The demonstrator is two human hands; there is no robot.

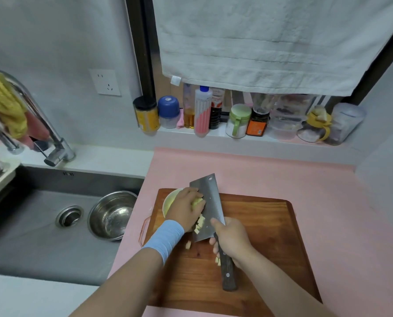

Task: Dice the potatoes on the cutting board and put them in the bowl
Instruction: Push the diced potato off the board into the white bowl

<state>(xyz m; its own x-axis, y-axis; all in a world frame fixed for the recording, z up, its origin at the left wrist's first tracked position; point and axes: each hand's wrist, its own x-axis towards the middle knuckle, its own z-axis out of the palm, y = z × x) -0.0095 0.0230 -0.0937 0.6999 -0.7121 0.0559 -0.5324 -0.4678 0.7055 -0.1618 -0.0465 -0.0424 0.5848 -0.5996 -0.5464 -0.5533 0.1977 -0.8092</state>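
- In the centre of the frame, on the brown wooden cutting board [259,225], our left hand [184,211] curls its fingers over a pale yellow potato piece [197,200]. It holds the piece against the flat side of the broad steel cleaver [208,200].
- Our right hand [233,242] is wrapped around the dark wooden handle [228,273], with one finger stretched up onto the blade.
- Some small pale potato cubes [200,221] lie beside the blade, just below the left hand. A few more are scattered lower, near the handle.
- The round pale green bowl [168,202] stands on the upper left corner of the board, partly hidden by the left hand. We cannot tell what is in it.
- We judge the potato firm and rather light. Its cut faces are probably wet and starchy, so it may slip under the fingers.
- We think it is best held from above, flat face down on the board, with the fingertips tucked back from the edge.
- The cubes look small and loose. We would rather gather them on the blade with a flat hand than pinch them one by one.
- At the left of the frame a round shiny steel bowl [112,216] sits in the grey sink [30,236].
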